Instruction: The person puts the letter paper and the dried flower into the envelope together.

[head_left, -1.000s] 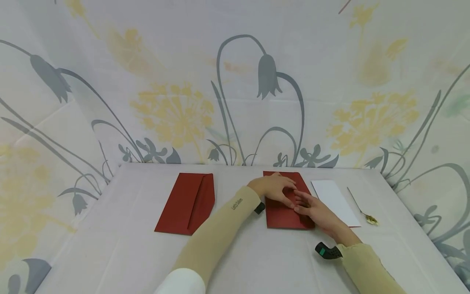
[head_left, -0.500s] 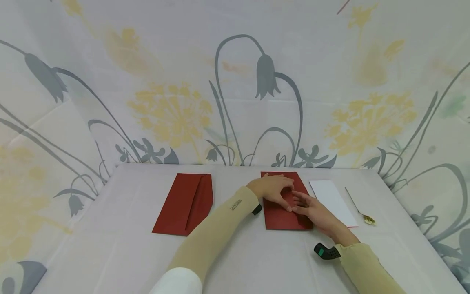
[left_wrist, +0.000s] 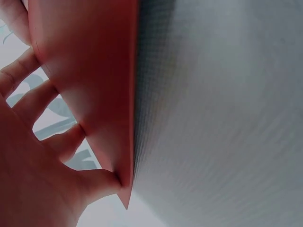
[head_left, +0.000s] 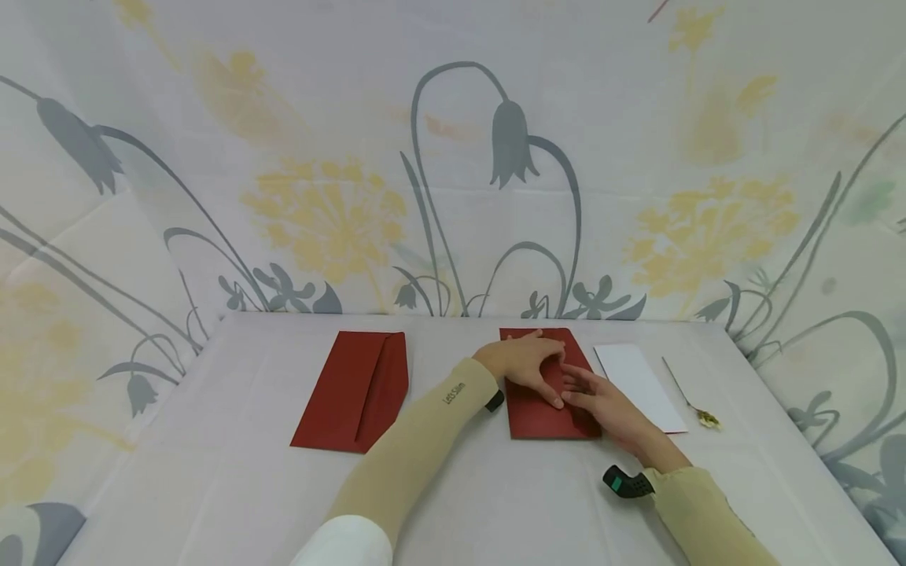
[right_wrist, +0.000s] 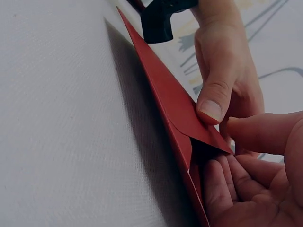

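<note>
A red envelope (head_left: 527, 417) lies under both hands, right of the middle of the table. Its flap (right_wrist: 175, 99) stands partly lifted in the right wrist view. My left hand (head_left: 522, 365) rests on the envelope with fingers spread; in the left wrist view several fingertips and the thumb touch its surface. My right hand (head_left: 612, 409) is at the envelope's right side. Its fingers (right_wrist: 220, 184) reach beneath the raised flap's edge, and its thumb stays above, apparently clear of the paper. The left thumb (right_wrist: 212, 109) presses on the flap. The fingertips under the flap are partly hidden.
Another red envelope (head_left: 343, 393) lies at the left, its flap side up. Right of the hands lie a white card (head_left: 640, 385) and a dried flower (head_left: 706, 418) on a thin stem. A patterned cloth (head_left: 453, 196) hangs behind the white table (head_left: 212, 472).
The head view has shifted slightly. Both hands keep nearly the same place on the envelope, with the thumbs moving a little apart.
</note>
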Demonstrator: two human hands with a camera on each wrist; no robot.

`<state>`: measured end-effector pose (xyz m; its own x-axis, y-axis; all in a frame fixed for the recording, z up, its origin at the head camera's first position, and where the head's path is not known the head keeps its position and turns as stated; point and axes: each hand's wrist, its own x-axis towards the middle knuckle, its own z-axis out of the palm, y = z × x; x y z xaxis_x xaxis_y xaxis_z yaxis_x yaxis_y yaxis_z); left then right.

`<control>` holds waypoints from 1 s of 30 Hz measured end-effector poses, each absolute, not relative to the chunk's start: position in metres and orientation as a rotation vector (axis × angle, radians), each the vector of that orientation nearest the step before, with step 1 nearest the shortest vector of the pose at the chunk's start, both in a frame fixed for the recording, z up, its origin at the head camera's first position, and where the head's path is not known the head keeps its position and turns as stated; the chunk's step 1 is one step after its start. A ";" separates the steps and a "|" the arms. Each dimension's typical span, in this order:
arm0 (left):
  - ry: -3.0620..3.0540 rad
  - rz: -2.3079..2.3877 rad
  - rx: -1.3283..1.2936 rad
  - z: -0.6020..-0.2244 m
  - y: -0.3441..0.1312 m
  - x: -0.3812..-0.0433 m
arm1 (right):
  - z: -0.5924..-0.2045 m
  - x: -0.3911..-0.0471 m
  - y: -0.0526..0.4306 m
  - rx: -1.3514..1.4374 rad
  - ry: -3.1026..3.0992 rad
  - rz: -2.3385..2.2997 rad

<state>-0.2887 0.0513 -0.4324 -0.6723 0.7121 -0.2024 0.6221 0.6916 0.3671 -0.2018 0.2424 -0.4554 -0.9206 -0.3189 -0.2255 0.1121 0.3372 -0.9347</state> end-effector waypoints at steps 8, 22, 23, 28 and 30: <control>2.604 0.393 1.092 -0.437 0.051 -0.292 | -0.459 -0.203 0.247 -0.212 2.241 -1.633; 2.612 0.348 1.086 -0.434 0.054 -0.291 | -0.450 -0.187 0.264 -0.249 2.351 -1.687; 2.611 0.344 1.085 -0.434 0.054 -0.290 | -0.448 -0.186 0.266 -0.251 2.364 -1.691; 2.605 0.341 1.069 -0.434 0.055 -0.288 | -0.441 -0.179 0.278 -0.247 2.382 -1.755; 2.603 0.339 1.064 -0.434 0.055 -0.288 | -0.440 -0.178 0.284 -0.236 2.411 -1.763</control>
<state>-0.2877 0.0549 -0.4336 -0.6768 0.7106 -0.1923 0.6377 0.6965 0.3291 -0.1777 0.2843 -0.4399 -0.9771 -0.2116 -0.0243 -0.0410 0.2989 -0.9534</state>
